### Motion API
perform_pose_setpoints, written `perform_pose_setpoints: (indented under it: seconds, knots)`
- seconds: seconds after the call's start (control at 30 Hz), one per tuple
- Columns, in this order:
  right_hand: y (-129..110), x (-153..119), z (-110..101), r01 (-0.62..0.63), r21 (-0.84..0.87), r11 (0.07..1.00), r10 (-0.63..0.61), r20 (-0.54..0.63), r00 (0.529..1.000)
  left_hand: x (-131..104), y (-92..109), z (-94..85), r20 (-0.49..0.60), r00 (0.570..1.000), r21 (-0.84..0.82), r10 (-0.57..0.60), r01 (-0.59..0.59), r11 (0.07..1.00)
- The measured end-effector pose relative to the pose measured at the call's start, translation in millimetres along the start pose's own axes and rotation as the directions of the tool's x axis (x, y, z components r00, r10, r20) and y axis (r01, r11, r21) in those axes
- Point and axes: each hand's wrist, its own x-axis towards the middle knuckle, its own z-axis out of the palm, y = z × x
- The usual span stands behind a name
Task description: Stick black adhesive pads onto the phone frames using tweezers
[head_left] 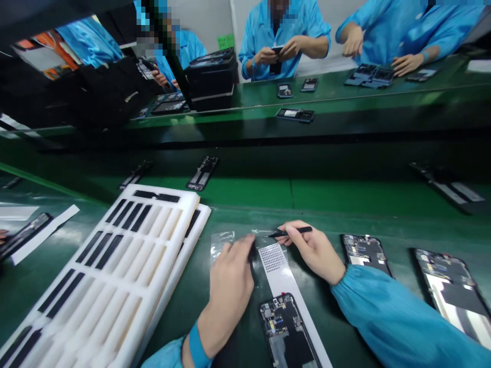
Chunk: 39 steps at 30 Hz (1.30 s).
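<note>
My right hand [312, 250] grips black tweezers [305, 230], whose tip points left above a clear plastic film [259, 237]. My left hand [232, 278] is close by at that film, its fingers drawn together. Something dark shows beside its fingertips, but I cannot tell whether it is held. Between the hands lies a white strip [295, 299] with small dark dots in a grid at its far end. An opened phone [286, 332] with its circuit board exposed rests partly on the strip, nearest to me.
White foam trays [153, 283] with black strips in their slots are stacked at left. More opened phones [366, 250] lie at right, and another [203, 173] stands farther back. Across the bench, co-workers in blue smocks [284, 30] handle devices. A paper strip [46, 232] lies far left.
</note>
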Motion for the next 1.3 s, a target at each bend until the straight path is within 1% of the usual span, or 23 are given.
perform_pose_setpoints:
  seconds: [0.03,0.07,0.13,0.2,0.27,0.33,0.4,0.47,0.53,0.7,0.83,1.0,1.13,1.3]
  knots:
    - [-3,0,0,0.015,0.012,1.000,-0.015,-0.018,1.000,-1,2,-3.0,-0.016,0.999,-0.124,-0.049,0.047,0.991]
    - [-9,-1,-1,0.031,0.023,0.999,-0.030,-0.031,0.999,-2,5,-6.4,0.003,0.996,-0.252,-0.092,0.089,0.964]
    - [-24,-7,-1,0.067,0.031,0.997,-0.066,-0.034,0.997,-5,11,-13.6,0.116,0.985,-0.485,-0.125,0.166,0.858]
    - [-41,-15,0,0.102,0.004,0.995,-0.102,-0.011,0.995,-9,16,-19.8,0.238,0.966,-0.654,-0.098,0.234,0.719]
    - [-57,-24,2,0.149,-0.050,0.988,-0.149,0.006,0.989,-14,20,-24.1,0.311,0.949,-0.760,-0.054,0.283,0.585]
    - [-67,-31,4,0.200,-0.104,0.974,-0.200,0.009,0.980,-18,22,-26.4,0.346,0.938,-0.823,-0.009,0.308,0.478]
    - [-72,-36,6,0.242,-0.142,0.960,-0.243,0.011,0.970,-21,23,-27.6,0.362,0.931,-0.859,0.038,0.317,0.401]
    - [-74,-38,7,0.263,-0.162,0.951,-0.263,0.018,0.965,-22,24,-28.4,0.368,0.926,-0.879,0.082,0.318,0.355]
    - [-75,-39,7,0.279,-0.168,0.945,-0.279,0.025,0.960,-23,25,-29.3,0.369,0.922,-0.890,0.117,0.314,0.331]
    - [-79,-42,9,0.335,-0.195,0.922,-0.337,0.024,0.941,-26,25,-31.1,0.356,0.920,-0.903,0.167,0.292,0.315]
    - [-80,-46,8,0.402,-0.245,0.882,-0.404,0.046,0.914,-27,27,-30.7,0.317,0.933,-0.916,0.170,0.255,0.309]
    - [-81,-49,5,0.473,-0.282,0.835,-0.468,0.091,0.879,-28,30,-28.3,0.296,0.944,-0.919,0.148,0.239,0.313]
    - [-83,-53,2,0.506,-0.283,0.815,-0.496,0.110,0.861,-31,31,-27.9,0.288,0.946,-0.912,0.146,0.225,0.344]
    - [-84,-62,2,0.508,-0.277,0.816,-0.500,0.103,0.860,-36,36,-25.3,0.268,0.950,-0.892,0.157,0.183,0.414]
